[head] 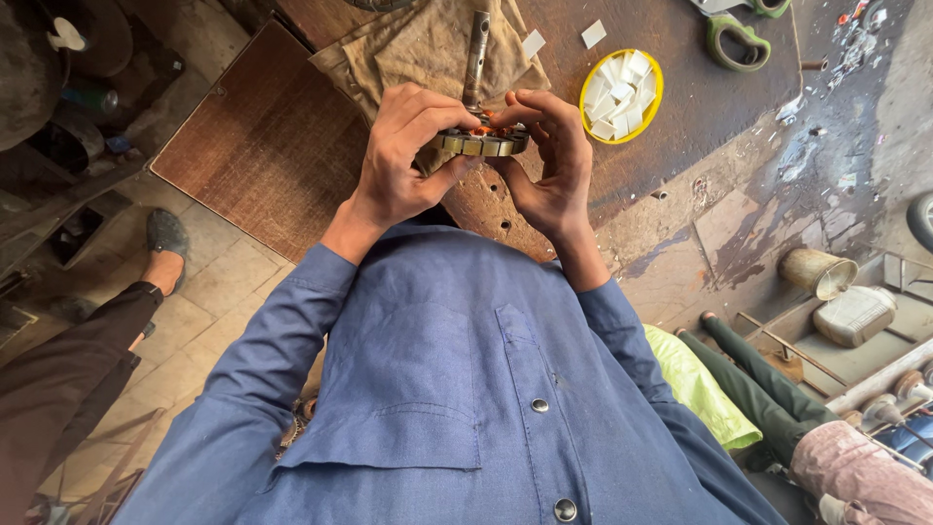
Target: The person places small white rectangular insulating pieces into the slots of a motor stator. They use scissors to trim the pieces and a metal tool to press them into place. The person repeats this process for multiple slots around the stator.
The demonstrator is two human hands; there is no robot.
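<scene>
Both my hands grip a round metal motor stator [483, 144] with copper-orange windings, held just above a worn wooden bench [262, 146]. My left hand [403, 156] wraps its left side, thumb under the rim. My right hand [551, 160] cups the right side, fingers curled over the top. A metal shaft [476, 49] lies on a brown cloth [428, 44] right behind the stator.
A yellow round dish [622, 95] of white paper slips sits on the bench to the right, with loose slips [593, 33] nearby. Green-handled tools [736, 39] lie further back. Another person's leg and sandal [165, 238] are at left; another person sits at lower right [777, 408].
</scene>
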